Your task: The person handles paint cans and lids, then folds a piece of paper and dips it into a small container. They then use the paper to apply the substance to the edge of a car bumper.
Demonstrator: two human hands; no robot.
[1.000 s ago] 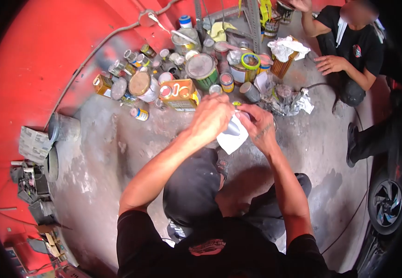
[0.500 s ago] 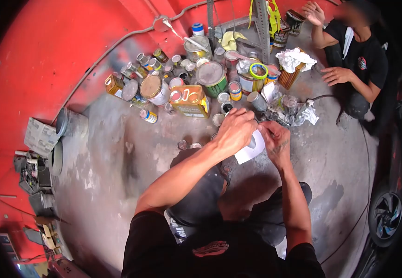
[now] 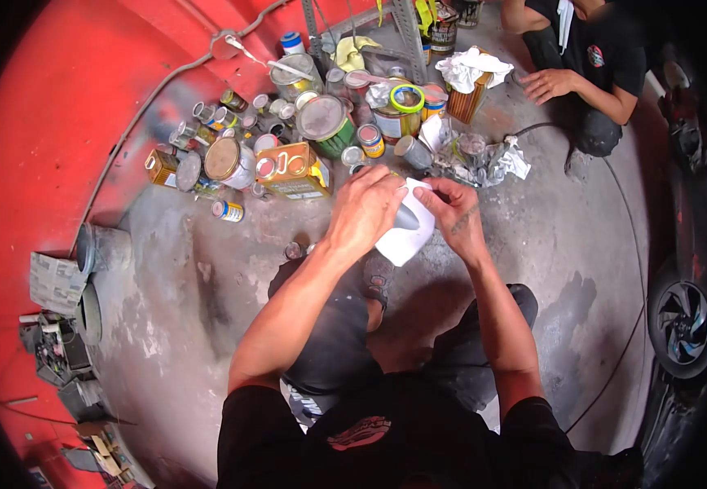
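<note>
Between my hands hangs a white sheet point(image 3: 403, 244), stiff like paper or card, with a smooth grey patch on its face. My left hand point(image 3: 365, 209) is closed at the sheet's upper left, its fingertips partly hidden behind the knuckles. At the upper right edge, my right hand point(image 3: 454, 213) pinches the sheet between thumb and fingers. Just beyond the hands lie a grey cup point(image 3: 413, 152) on its side and a small blue-and-yellow can point(image 3: 370, 140).
Paint cans crowd the floor ahead, including a green can point(image 3: 326, 124) and a gold rectangular tin point(image 3: 295, 169). Crumpled plastic point(image 3: 484, 159) lies right of them. A co-worker point(image 3: 590, 69) crouches at upper right, near a car wheel point(image 3: 684, 326) and a floor cable point(image 3: 632, 220).
My hands have moved slightly left and apart, and more of the white sheet and its grey patch shows. The whole view has shifted. The co-worker's upper hand has gone out of sight.
</note>
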